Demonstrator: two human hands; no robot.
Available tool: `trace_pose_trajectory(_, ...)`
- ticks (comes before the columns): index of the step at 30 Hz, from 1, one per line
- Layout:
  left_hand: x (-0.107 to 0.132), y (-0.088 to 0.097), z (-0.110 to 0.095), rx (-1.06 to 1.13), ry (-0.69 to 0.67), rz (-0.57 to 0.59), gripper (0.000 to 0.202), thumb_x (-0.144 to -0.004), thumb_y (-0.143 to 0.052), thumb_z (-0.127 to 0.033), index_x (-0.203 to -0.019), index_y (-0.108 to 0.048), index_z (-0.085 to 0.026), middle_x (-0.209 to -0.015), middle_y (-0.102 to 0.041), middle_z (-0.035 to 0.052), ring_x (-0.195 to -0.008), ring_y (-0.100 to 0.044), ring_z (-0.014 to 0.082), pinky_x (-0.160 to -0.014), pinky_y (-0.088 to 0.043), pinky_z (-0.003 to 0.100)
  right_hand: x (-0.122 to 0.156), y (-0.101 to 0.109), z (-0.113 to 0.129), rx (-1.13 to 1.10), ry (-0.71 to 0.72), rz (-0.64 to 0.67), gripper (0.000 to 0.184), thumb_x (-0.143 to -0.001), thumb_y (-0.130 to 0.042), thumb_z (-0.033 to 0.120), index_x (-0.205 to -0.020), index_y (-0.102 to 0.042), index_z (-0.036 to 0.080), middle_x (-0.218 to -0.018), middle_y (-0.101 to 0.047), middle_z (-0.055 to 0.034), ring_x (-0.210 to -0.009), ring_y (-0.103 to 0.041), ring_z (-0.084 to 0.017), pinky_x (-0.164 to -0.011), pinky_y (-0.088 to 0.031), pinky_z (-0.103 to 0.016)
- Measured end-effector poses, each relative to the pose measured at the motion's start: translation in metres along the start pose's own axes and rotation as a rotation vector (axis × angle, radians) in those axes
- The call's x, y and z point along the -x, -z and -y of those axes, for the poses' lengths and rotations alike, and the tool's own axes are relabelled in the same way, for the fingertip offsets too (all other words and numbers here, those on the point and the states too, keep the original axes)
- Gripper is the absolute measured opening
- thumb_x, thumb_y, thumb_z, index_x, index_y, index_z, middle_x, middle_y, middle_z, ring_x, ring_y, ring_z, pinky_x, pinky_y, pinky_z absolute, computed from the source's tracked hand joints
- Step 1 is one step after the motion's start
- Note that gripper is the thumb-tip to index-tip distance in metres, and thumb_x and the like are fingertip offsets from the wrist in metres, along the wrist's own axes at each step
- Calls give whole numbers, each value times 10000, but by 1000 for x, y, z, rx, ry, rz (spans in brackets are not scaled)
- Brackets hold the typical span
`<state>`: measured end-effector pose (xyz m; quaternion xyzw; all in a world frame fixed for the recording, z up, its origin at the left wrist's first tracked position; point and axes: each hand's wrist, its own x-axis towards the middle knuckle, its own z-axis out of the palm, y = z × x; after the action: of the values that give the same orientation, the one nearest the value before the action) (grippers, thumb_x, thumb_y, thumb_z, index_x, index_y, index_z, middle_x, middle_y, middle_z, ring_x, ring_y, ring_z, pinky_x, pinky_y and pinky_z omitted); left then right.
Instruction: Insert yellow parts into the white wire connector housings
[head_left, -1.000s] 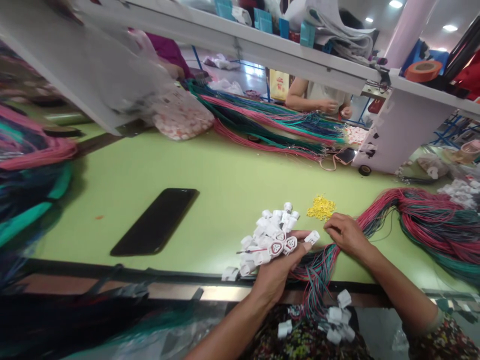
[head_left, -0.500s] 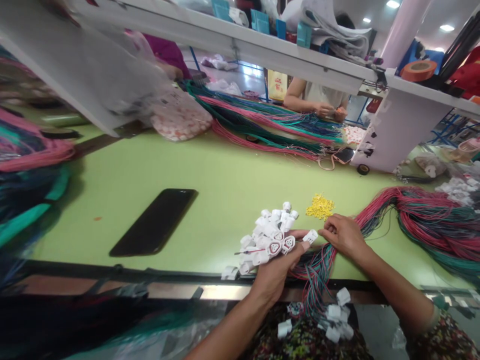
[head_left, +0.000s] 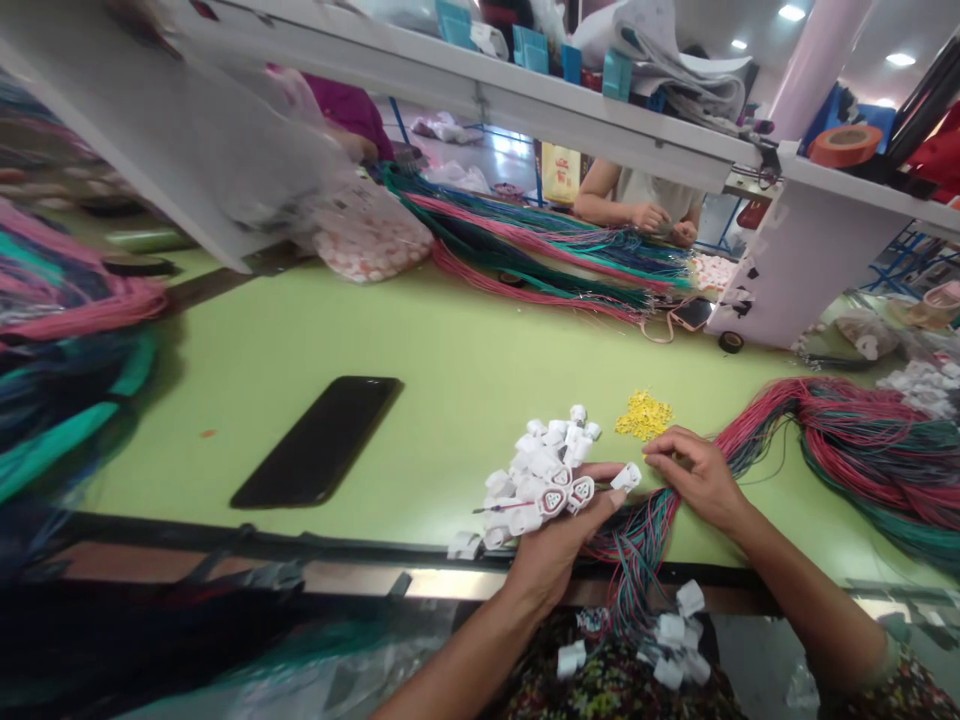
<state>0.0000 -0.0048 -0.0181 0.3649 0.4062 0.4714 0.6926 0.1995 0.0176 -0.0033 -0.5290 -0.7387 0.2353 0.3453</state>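
Observation:
My left hand (head_left: 559, 545) is closed around a bunch of white plug connectors (head_left: 536, 465). Its thumb and a finger grip a single white connector (head_left: 625, 478), held apart from the bunch with its face toward my right hand. My right hand (head_left: 697, 475) is in a pinch just right of that connector. A speck of yellow shows at its fingertips, like a small yellow piece from the pile of small yellow pieces (head_left: 643, 415) just beyond. Thin red, green and dark wires (head_left: 637, 550) run below and between my hands. More white connectors (head_left: 675, 632) hang over my lap.
A black phone (head_left: 319, 440) lies on the green table (head_left: 450, 350) to the left. Thick wire bundles (head_left: 862, 450) rest at right, others (head_left: 60, 290) at left. A white shelf (head_left: 600, 120) spans the back; a co-worker's hands (head_left: 664, 220) show beneath it.
My right hand's fingers have straightened into a pinch near the connector, with a yellow speck now showing at the tips. My left hand keeps its hold. The whole view has shifted slightly.

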Motion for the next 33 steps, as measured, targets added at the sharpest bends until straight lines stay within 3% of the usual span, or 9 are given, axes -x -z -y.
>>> trace_pose_trajectory(3,1,2,5,18,-55,-54,237,-676,-852,-307,-893,-781,-244,-957,-743,72,-891,-655,227,-848,-502,355,11,0,25,-268,26,-93,73,-921,-633,231,-912,-704,216,-842,-678,-27,-794,-636,-174,-722,-514,-299)
trace_pose_trajectory(5,1,3,7,9,-63,-23,222,-698,-834,-300,-909,-785,-251,-958,-744,72,-900,-652,238,-877,-498,383,18,-1,38,-297,41,-107,77,-931,-628,226,-923,-704,227,-840,-676,-23,-788,-634,-170,-714,-515,-297)
trace_pose_trajectory(12,3,3,5,-75,-200,-30,178,-714,-803,-256,-891,-793,-278,-976,-741,61,-967,-637,258,-936,-482,413,27,-1,51,-73,167,-145,139,-958,-585,196,-983,-708,254,-861,-700,-43,-806,-642,-200,-743,-515,-364)
trace_pose_trajectory(25,3,5,10,-88,-231,3,192,-736,-794,-241,-927,-786,-264,-1024,-737,62,-1000,-658,246,-949,-504,377,26,6,54,51,288,-112,188,-965,-566,155,-1030,-683,287,-864,-705,-27,-797,-650,-198,-716,-496,-381)
trace_pose_trajectory(28,3,3,7,-120,-236,18,178,-738,-781,-249,-916,-787,-251,-1018,-732,71,-1000,-653,255,-946,-503,382,25,6,55,-14,236,-90,176,-958,-573,166,-998,-698,283,-857,-698,-29,-797,-651,-195,-707,-509,-371)
trace_pose_trajectory(33,3,5,7,-178,-267,39,148,-757,-765,-265,-903,-790,-265,-997,-732,64,-978,-651,251,-935,-496,381,25,2,54,-248,24,-84,61,-894,-668,208,-902,-711,250,-801,-686,-3,-728,-630,-153,-667,-528,-298)
